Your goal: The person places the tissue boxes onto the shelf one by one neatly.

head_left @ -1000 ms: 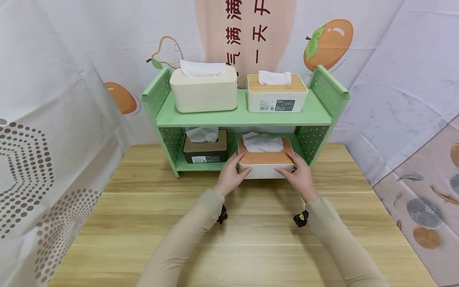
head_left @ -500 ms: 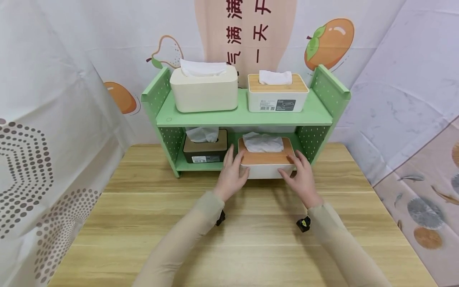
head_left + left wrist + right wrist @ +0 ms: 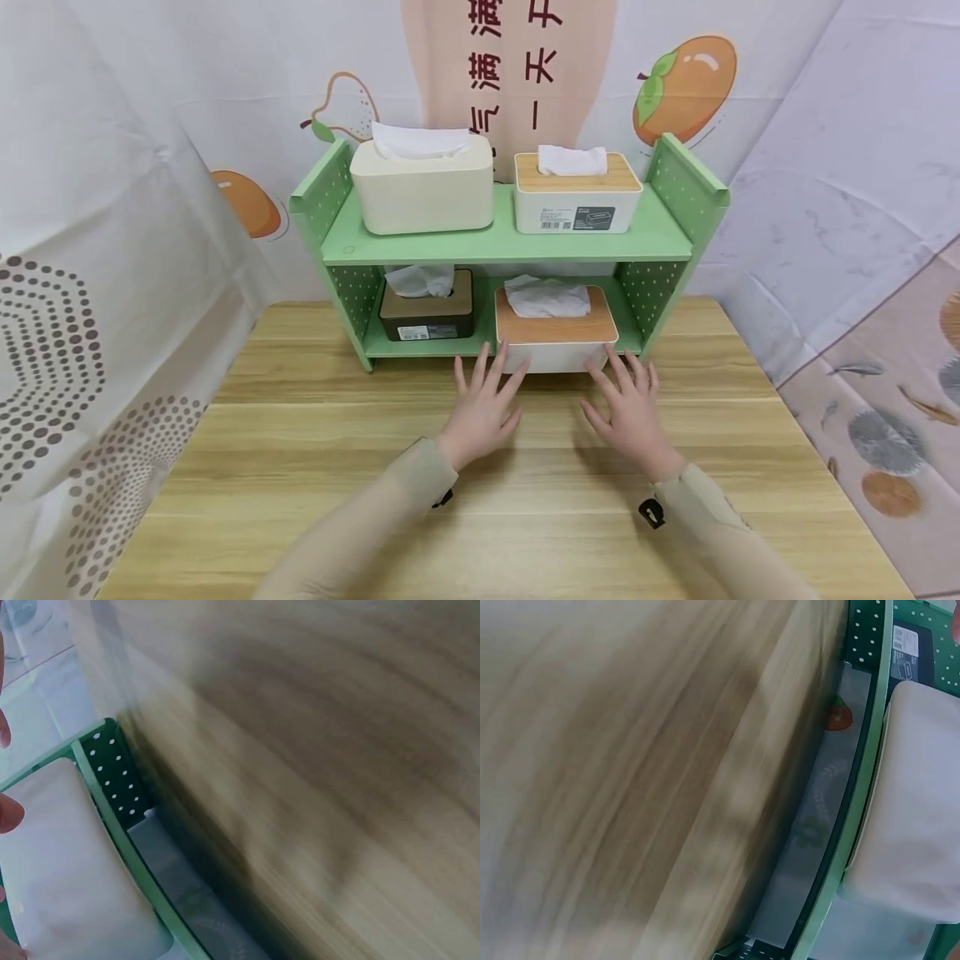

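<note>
A white tissue box (image 3: pixel 558 357) with an orange-brown wooden lid and a tissue sticking out sits at the right of the lower shelf, its front slightly past the shelf edge. Before its left front corner is my left hand (image 3: pixel 482 417), fingers spread and holding nothing. Opposite, my right hand (image 3: pixel 632 417) is likewise spread at the right front corner. Whether any fingertip touches the box I cannot tell. In the left wrist view the box's pale side (image 3: pixel 75 862) appears with fingertips at the frame edge. The right wrist view shows the white box wall (image 3: pixel 911 802) too.
The green two-tier shelf (image 3: pixel 517 247) stands at the wooden table's (image 3: pixel 525 533) back. A black tissue box (image 3: pixel 426 310) is on its lower left. Above are a cream tissue box (image 3: pixel 427 196) and a white box with a bamboo lid (image 3: pixel 536 212). Printed cloth (image 3: pixel 187 50) surrounds the table.
Both hands have let go of the wooden-lidded tissue box and drawn back toward the person, fingers spreading. The box stays in about the same place on the lower shelf.
</note>
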Tool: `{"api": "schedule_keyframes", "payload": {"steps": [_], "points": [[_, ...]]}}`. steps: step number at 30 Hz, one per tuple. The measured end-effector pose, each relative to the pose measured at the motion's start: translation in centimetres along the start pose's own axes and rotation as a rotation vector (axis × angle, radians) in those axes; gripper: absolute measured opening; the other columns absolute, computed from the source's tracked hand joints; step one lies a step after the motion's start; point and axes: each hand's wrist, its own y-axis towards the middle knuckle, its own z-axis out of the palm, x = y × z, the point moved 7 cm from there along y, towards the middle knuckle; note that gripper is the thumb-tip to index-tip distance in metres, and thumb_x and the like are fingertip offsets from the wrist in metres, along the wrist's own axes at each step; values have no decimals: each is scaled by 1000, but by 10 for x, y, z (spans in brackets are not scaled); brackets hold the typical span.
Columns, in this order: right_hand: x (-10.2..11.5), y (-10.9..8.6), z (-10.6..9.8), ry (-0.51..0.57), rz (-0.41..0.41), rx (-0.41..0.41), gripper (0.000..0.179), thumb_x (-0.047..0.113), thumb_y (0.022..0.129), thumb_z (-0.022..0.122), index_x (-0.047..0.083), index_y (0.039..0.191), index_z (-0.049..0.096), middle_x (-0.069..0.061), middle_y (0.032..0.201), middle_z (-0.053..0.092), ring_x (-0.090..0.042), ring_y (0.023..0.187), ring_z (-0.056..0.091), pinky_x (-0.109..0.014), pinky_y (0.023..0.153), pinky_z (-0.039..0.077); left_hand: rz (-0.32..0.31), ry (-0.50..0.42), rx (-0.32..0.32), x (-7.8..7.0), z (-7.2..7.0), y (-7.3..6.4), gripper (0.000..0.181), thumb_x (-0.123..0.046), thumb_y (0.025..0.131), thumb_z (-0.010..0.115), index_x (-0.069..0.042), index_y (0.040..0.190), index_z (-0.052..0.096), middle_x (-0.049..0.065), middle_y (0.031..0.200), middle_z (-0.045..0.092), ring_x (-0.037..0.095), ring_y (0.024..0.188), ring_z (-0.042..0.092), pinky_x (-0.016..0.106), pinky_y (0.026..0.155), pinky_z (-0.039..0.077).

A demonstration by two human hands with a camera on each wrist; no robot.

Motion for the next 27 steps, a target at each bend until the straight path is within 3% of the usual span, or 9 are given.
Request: {"api": "schedule_keyframes", "payload": {"steps": [4, 9, 15, 21, 27], "points": [[0, -3, 6, -15, 77, 94, 66, 22, 78, 74, 13, 138, 47, -22, 153, 25, -49, 136, 14, -74, 100, 4, -9, 11, -8, 1, 3, -2, 74, -36, 90, 62, -21, 151, 24, 13, 160, -3, 42, 144, 3, 76, 102, 10], [-3, 0, 10, -20, 146, 160, 69, 24, 81, 72, 16, 142, 42, -20, 156, 18, -51, 138, 7, -76, 99, -2, -18, 27, 16, 0, 0, 4, 75, -40, 90, 61, -22, 152, 23, 12, 160, 1, 43, 144, 0, 76, 101, 11], [-7, 9, 15, -50, 182, 203, 71, 30, 83, 71, 18, 145, 39, -20, 156, 15, -53, 139, 5, -77, 98, -5, -60, -12, 67, 4, -3, 20, 76, -42, 89, 61, -25, 152, 21, 12, 160, 1, 44, 144, -4, 75, 103, 2], [-13, 21, 23, -67, 217, 286, 72, 35, 86, 67, 20, 147, 34, -20, 158, 9, -53, 139, 0, -77, 98, -8, -98, -4, 89, 13, -2, 36, 75, -48, 90, 56, -27, 152, 20, 12, 160, 2, 45, 143, -6, 74, 104, 0], [-20, 32, 28, -73, 245, 307, 71, 36, 87, 65, 19, 148, 32, -21, 157, 10, -57, 137, 1, -78, 97, -6, -123, -1, 101, 19, 1, 51, 74, -54, 91, 50, -29, 152, 17, 10, 160, 2, 42, 144, -8, 73, 104, -2]]}}
